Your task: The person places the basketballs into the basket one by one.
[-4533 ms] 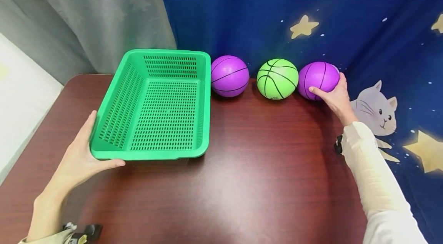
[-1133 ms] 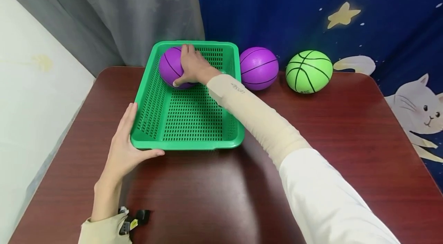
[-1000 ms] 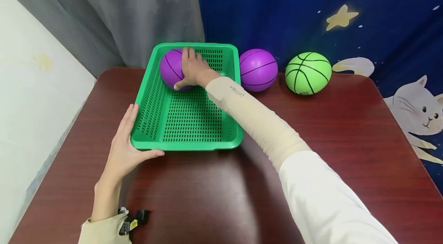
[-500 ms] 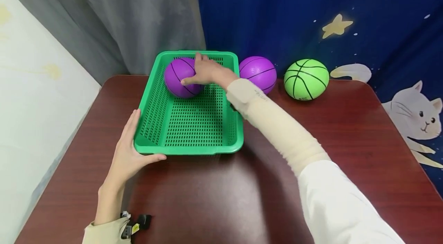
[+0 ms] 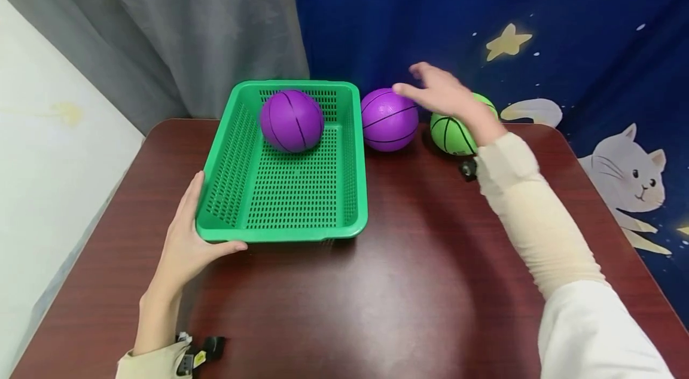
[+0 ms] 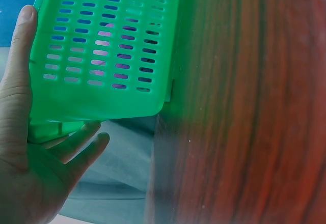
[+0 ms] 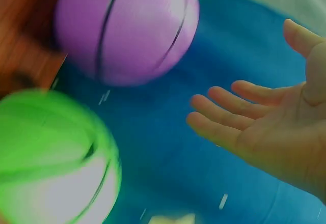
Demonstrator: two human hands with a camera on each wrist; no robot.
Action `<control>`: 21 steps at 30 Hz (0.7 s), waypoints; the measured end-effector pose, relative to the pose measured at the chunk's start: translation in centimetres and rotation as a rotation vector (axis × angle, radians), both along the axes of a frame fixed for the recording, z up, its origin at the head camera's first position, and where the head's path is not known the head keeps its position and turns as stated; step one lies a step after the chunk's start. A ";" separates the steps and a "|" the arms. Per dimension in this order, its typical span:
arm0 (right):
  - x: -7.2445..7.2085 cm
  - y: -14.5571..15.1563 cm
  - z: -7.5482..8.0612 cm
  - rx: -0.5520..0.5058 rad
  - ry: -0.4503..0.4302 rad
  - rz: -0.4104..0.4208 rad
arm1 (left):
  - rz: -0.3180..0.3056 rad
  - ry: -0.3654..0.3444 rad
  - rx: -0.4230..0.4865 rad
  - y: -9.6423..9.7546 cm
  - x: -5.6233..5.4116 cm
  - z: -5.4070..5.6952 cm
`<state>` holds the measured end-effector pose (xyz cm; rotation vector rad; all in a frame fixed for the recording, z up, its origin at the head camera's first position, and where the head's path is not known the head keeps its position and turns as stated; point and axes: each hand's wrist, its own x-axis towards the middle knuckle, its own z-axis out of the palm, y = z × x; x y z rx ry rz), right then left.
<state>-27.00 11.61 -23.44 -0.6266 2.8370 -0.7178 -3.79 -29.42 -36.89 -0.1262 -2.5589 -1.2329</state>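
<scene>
In the head view a green perforated plastic basket (image 5: 280,235) stands on the table, a purple ball with black basketball lines (image 5: 292,122) lying in its far part. My left hand (image 5: 183,241) spans the basket's near left corner from outside, thumb along the front and straight fingers along the left side. Right of the basket sit a second purple ball (image 5: 390,121) and a green ball (image 5: 449,134), partly hidden by my right arm. Spread and holding nothing, my right hand (image 5: 444,92) hovers above these two; the right wrist view shows its straight fingers (image 7: 219,124).
The dark red-brown wooden table (image 5: 301,307) carries everything. Behind it hang a grey curtain (image 5: 188,26) and a blue curtain (image 5: 377,14) printed with stars and a cat. A pale wall (image 5: 59,128) is on the left.
My right hand has carried a purple ball from the far right into the basket, let go of it and moved back right above the other balls. The left hand stays at the basket corner.
</scene>
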 end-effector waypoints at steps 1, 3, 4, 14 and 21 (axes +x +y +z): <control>0.1 1.3 -0.1 -0.021 0.000 -0.031 | -0.005 -0.001 0.006 0.2 0.1 0.3; 0.4 3.7 -0.3 -0.073 -0.006 -0.085 | -0.006 0.000 0.008 0.1 0.0 0.2; 0.5 4.8 -0.4 -0.094 -0.007 -0.112 | -0.006 0.001 0.008 0.1 -0.1 0.2; 2.0 11.4 -3.4 -0.242 0.051 -0.309 | 0.011 -0.017 0.005 -0.8 -0.2 0.2; 2.9 12.2 -6.2 -0.351 0.121 -0.422 | 0.000 -0.004 0.013 -1.4 -0.6 0.4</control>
